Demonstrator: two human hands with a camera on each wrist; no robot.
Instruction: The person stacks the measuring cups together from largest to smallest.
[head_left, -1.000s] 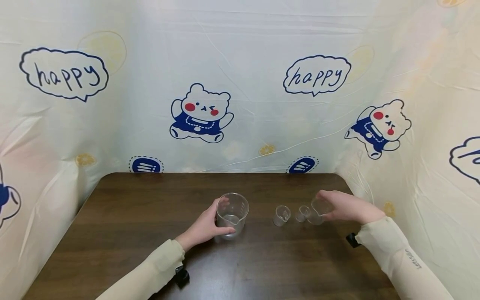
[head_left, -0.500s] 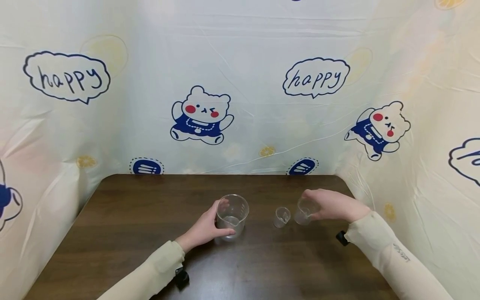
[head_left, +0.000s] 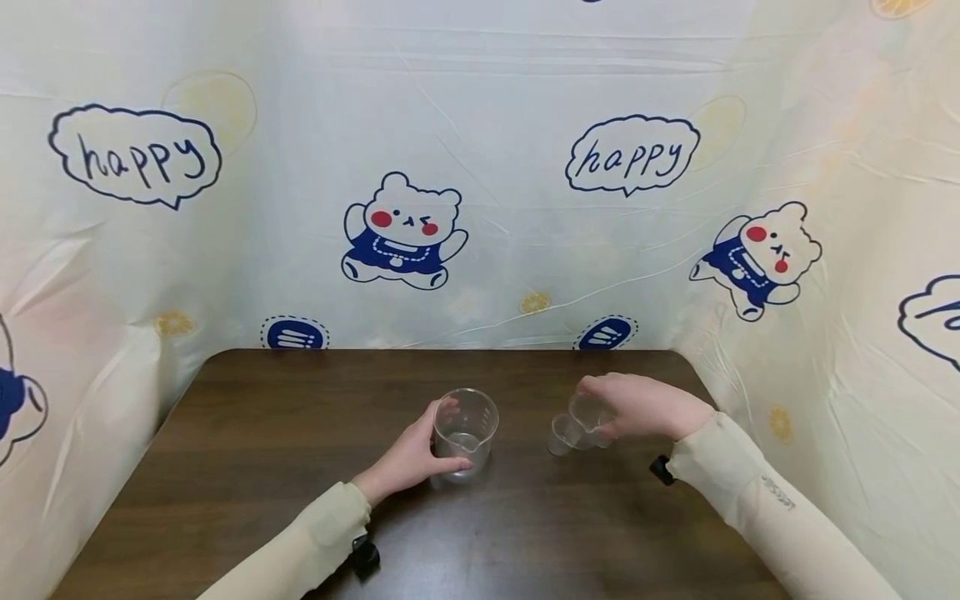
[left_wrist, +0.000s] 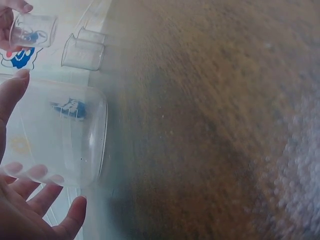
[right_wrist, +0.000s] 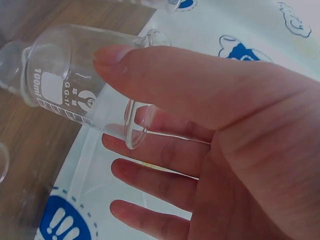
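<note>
My left hand holds the large glass beaker upright on the table, thumb across its near side and fingers behind it. In the right wrist view a glass beaker marked 100ml is pinched near its rim between the thumb and fingers of my right hand. That beaker is raised above the table in the left wrist view. Beneath and beside it, in the head view, stands a small beaker. A still smaller beaker shows partly behind the small one in the left wrist view.
The brown wooden table extends around the beakers. Pale printed cloth hangs along its back and both sides. A black wrist device sits under the left sleeve, another under the right.
My right hand has moved left with the 100ml beaker, past the smallest beaker and up to the small one. The left hand and large beaker have stayed in place.
</note>
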